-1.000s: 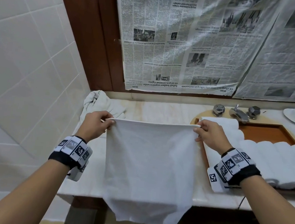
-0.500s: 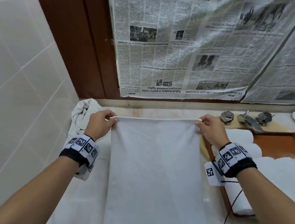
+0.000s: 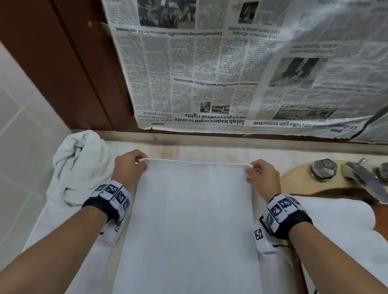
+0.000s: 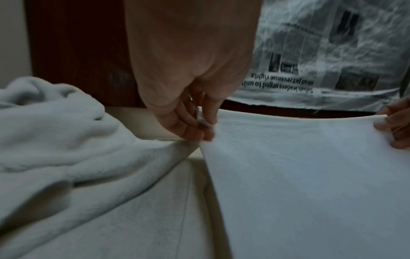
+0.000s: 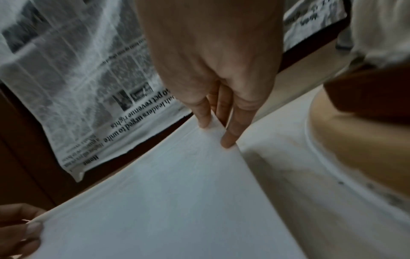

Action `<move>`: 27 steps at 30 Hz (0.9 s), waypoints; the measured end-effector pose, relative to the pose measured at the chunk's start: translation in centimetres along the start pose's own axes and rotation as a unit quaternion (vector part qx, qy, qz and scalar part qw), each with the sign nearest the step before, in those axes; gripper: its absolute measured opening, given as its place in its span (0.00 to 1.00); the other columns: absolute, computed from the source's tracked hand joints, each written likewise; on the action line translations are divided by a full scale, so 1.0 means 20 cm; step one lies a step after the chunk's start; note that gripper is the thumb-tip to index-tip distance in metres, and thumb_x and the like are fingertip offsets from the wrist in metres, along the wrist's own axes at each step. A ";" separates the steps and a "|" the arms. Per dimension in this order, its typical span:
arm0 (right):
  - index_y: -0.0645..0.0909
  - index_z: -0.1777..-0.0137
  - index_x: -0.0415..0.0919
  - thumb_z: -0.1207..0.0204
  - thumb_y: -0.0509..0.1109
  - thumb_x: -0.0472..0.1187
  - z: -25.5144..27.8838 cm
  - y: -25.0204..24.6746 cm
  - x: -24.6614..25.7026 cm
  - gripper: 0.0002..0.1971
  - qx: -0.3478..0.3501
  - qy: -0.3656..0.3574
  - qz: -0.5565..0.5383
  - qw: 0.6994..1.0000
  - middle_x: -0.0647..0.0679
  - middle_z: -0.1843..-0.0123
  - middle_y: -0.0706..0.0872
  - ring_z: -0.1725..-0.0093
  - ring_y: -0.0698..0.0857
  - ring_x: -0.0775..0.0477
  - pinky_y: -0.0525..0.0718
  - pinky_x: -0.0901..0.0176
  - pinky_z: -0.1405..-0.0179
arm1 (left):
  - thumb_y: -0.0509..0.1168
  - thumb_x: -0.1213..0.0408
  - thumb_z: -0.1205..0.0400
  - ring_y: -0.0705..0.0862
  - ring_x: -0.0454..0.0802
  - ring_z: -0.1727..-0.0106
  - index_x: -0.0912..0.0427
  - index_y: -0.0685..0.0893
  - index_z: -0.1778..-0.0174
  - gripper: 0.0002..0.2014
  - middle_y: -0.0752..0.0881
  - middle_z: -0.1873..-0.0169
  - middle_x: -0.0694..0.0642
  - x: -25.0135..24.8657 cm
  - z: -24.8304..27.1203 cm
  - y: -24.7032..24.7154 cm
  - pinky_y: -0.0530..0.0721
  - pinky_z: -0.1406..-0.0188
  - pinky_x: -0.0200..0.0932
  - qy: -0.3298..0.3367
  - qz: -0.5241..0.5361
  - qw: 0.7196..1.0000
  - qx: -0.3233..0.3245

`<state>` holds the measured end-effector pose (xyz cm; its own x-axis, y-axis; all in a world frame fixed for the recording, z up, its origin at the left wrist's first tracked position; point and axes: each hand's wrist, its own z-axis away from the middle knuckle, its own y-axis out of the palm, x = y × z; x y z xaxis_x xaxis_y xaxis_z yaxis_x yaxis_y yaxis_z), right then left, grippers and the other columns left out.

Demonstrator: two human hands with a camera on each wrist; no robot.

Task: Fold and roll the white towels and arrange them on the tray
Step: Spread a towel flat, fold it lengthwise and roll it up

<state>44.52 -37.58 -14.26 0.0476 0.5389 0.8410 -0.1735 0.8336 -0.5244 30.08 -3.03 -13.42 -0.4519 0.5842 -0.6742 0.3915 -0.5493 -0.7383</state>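
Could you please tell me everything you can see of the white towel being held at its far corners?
The white towel is plain soft cloth with a thin hemmed far edge, spread smooth along the counter. The left hand and right hand each pinch a far corner, pulling that edge taut. Its near end runs out of view.

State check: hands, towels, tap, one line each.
Left hand: pinches far left corner of flat white towel.
Right hand: pinches its far right corner.
Flat white towel: spread, far edge taut.
Crumpled white towel: heaped, unfolded.
Chrome tap: no water visible.
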 end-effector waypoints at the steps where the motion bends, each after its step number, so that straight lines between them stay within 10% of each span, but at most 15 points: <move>1: 0.83 0.51 0.40 0.21 0.71 0.40 -0.04 0.03 -0.02 0.04 0.004 -0.003 0.005 1.000 0.42 0.56 0.90 0.59 0.91 0.41 0.88 0.59 0.53 | 0.67 0.71 0.23 0.86 0.49 0.58 0.56 0.88 0.61 0.07 0.90 0.66 0.52 0.01 -0.03 0.03 0.71 0.65 0.18 -0.014 0.001 1.000 0.002; 3: 0.82 0.53 0.42 0.20 0.71 0.41 -0.10 0.07 -0.04 0.03 0.017 0.001 0.025 1.000 0.43 0.57 0.90 0.57 0.90 0.39 0.78 0.73 0.55 | 0.66 0.71 0.24 0.86 0.52 0.58 0.56 0.88 0.60 0.07 0.90 0.65 0.56 0.03 -0.08 0.09 0.70 0.71 0.20 -0.049 -0.002 0.999 0.002; 7: 0.83 0.50 0.43 0.21 0.70 0.40 -0.18 0.15 -0.06 0.03 0.021 0.019 0.046 0.999 0.44 0.56 0.87 0.48 0.86 0.36 0.82 0.51 0.41 | 0.67 0.68 0.23 0.86 0.56 0.50 0.57 0.89 0.51 0.08 0.90 0.57 0.56 0.06 -0.14 0.14 0.76 0.52 0.35 -0.071 -0.017 0.997 0.008; 13: 0.69 0.22 0.32 0.17 0.65 0.43 0.08 0.23 0.01 0.26 0.053 -0.102 0.198 0.973 0.35 0.21 0.72 0.22 0.68 0.33 0.67 0.44 0.24 | 0.65 0.63 0.17 0.83 0.59 0.40 0.63 0.78 0.28 0.21 0.78 0.30 0.62 0.06 0.06 0.19 0.78 0.31 0.53 0.103 -0.040 0.994 -0.006; 18: 0.51 0.12 0.46 0.19 0.34 0.59 0.39 0.52 0.02 0.36 0.205 -0.212 0.359 0.886 0.53 0.11 0.45 0.12 0.45 0.43 0.48 0.37 0.16 | 0.42 0.43 0.12 0.49 0.53 0.12 0.41 0.58 0.13 0.28 0.51 0.12 0.46 -0.07 0.37 0.43 0.52 0.16 0.64 0.123 -0.179 0.962 0.164; 22: 0.39 0.12 0.52 0.23 0.21 0.63 0.38 0.57 0.01 0.39 0.239 -0.176 0.411 0.862 0.59 0.14 0.33 0.13 0.36 0.46 0.38 0.40 0.16 | 0.34 0.44 0.12 0.38 0.51 0.12 0.34 0.46 0.13 0.27 0.41 0.13 0.41 -0.08 0.41 0.50 0.39 0.17 0.67 0.101 -0.245 0.948 0.179; 27: 0.32 0.14 0.53 0.13 0.35 0.59 0.29 0.32 -0.13 0.30 0.206 -0.088 0.432 0.874 0.59 0.14 0.29 0.14 0.33 0.49 0.37 0.41 0.15 | 0.24 0.38 0.19 0.40 0.56 0.12 0.38 0.42 0.13 0.35 0.39 0.12 0.46 0.09 0.34 0.38 0.40 0.14 0.60 0.071 -0.278 0.942 0.174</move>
<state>37.65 -34.27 -18.97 -0.4210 0.8886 0.1822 -0.4110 -0.0078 -0.9116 26.80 -10.20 -20.00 -0.3881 0.9000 -0.1986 -0.1712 -0.2821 -0.9440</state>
